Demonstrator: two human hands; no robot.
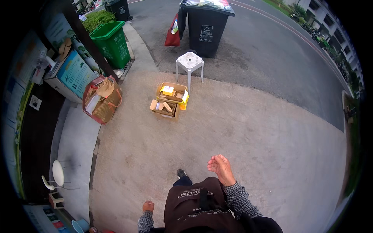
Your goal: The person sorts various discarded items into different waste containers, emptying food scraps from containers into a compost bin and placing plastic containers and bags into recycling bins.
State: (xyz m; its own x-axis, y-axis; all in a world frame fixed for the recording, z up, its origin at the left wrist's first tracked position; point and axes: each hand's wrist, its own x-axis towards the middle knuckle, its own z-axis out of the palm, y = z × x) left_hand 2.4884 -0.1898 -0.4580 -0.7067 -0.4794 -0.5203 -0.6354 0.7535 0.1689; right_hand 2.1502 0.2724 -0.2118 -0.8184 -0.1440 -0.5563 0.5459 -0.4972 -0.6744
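Observation:
My right hand is raised in front of the brown apron, its fingers loosely curled and nothing visible in them. Lower and to the left, my left hand hangs at my side, seen from the back with its fingers curled under. Whether it holds anything is hidden. Both hands are well apart from the things on the ground. Ahead lie an open cardboard box with cardboard pieces inside and, just behind it, a yellow-and-brown carton holding small boxes.
A white plastic stool stands behind the cartons, before a full black wheeled bin with a red bag beside it. At left are a large bag of cardboard, a green bin, a cabinet and a white chair.

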